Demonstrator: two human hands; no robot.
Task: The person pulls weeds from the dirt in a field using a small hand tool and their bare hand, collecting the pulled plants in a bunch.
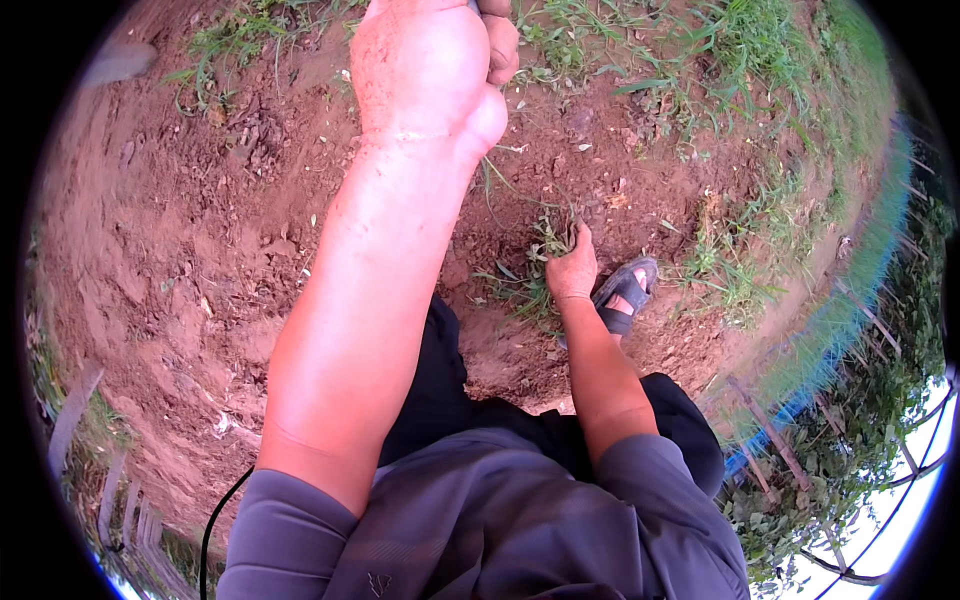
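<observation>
My left hand (431, 67) is raised close to the camera at the top edge, partly cut off. Its fingers are curled around a bluish-grey object, of which only a sliver shows between palm and fingers. Lower down, near the ground, my right hand (574, 266) grips a clump of green weeds (550, 240). Grass blades and stems spread out beside and below its fingers. A dark sandal (626, 292) on my foot stands just right of that hand.
Reddish-brown bare soil (202, 247) with clods lies around. More grass (750, 45) grows at the upper right. A blurred grey thing (120, 61) is at the upper left. Blue netting (795, 405) and wooden stakes (772, 435) run along the right; a black cable (214, 525) hangs at lower left.
</observation>
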